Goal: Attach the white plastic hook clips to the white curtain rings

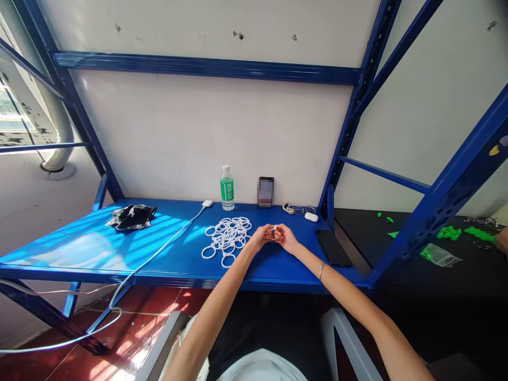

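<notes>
My left hand and my right hand meet over the blue shelf, fingers pinched together on a small white piece, probably one ring. A pile of several white plastic rings lies on the shelf just left of my left hand. A thin bracelet sits on my right wrist.
A green-labelled water bottle, a small dark device and a white earbud case stand near the wall. A black phone lies right of my hands. A white charger cable crosses the shelf; a black crumpled bag lies left. Green parts lie on the black table.
</notes>
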Available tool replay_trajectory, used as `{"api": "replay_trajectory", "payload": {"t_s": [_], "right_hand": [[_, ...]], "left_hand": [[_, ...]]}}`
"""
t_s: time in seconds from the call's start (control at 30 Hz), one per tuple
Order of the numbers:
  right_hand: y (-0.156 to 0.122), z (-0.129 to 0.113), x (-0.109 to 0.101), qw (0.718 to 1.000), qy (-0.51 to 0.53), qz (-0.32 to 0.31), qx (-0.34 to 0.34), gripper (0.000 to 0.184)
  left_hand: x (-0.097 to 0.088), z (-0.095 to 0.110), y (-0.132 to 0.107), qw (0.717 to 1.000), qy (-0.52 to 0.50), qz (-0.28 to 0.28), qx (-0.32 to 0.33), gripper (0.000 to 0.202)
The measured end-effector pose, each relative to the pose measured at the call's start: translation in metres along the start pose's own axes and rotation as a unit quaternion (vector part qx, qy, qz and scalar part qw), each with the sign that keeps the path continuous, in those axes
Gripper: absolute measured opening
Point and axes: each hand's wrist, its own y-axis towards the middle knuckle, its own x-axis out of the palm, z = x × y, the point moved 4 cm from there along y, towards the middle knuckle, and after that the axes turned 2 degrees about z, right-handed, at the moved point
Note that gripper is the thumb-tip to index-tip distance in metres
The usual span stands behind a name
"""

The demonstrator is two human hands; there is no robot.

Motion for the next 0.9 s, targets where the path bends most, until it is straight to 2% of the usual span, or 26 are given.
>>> {"api": "replay_trajectory", "payload": {"t_s": [0.27,0.5,0.67,0.73,0.77,0.8,0.87,0.9], "right_hand": [[-0.001,-0.002,0.0,1.0,-0.013,0.006,-0.018,0.042],[-0.006,-0.01,0.005,0.997,-0.063,0.004,-0.043,0.046],[-0.01,-0.021,0.0,0.985,-0.138,0.048,-0.091,0.043],[-0.013,-0.029,-0.009,0.974,-0.18,0.073,-0.113,0.037],[-0.016,-0.033,-0.015,0.964,-0.214,0.092,-0.126,0.034],[-0.018,-0.038,-0.023,0.949,-0.258,0.118,-0.141,0.031],[-0.025,-0.049,-0.037,0.849,-0.459,0.195,-0.173,0.029],[-0.027,-0.052,-0.043,0.8,-0.536,0.211,-0.169,0.027]], "left_hand": [[0.004,-0.001,-0.001,1.0,-0.016,-0.006,0.016,0.04],[-0.001,0.003,0.0,0.997,0.035,0.017,0.061,0.043],[-0.006,0.011,-0.01,0.983,0.109,0.058,0.135,0.025],[-0.006,0.016,-0.019,0.95,0.216,0.094,0.204,0.012],[-0.005,0.018,-0.025,0.914,0.304,0.115,0.243,0.015],[-0.003,0.02,-0.031,0.862,0.404,0.137,0.273,0.02],[0.0,0.021,-0.039,0.742,0.578,0.177,0.29,0.025],[-0.001,0.02,-0.042,0.702,0.628,0.195,0.274,0.025]]}}
